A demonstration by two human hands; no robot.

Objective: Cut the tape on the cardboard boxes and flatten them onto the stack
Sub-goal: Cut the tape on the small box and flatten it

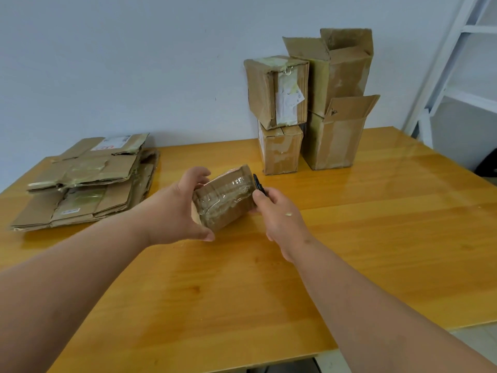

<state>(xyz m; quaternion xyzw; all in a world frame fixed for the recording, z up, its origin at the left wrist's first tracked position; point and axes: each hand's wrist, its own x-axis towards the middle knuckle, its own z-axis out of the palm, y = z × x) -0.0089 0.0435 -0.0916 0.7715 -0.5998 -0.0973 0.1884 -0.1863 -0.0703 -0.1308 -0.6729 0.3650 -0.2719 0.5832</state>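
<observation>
Left hand (185,208) is gripping small taped box (224,199) tilted above table (376,224) centre, exposing tape; right hand (279,214) is clasping dark cutter (258,183) at its edge.

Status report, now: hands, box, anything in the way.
Left hand grips small taped box, held above table. Right hand holds black cutter at box's end. Nothing in the way.

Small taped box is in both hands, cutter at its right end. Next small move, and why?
Probably draw the black cutter along the clear tape on the small box. The left hand grips the box's left end, the right hand holds the cutter at its right end, and the tape looks uncut.
</observation>
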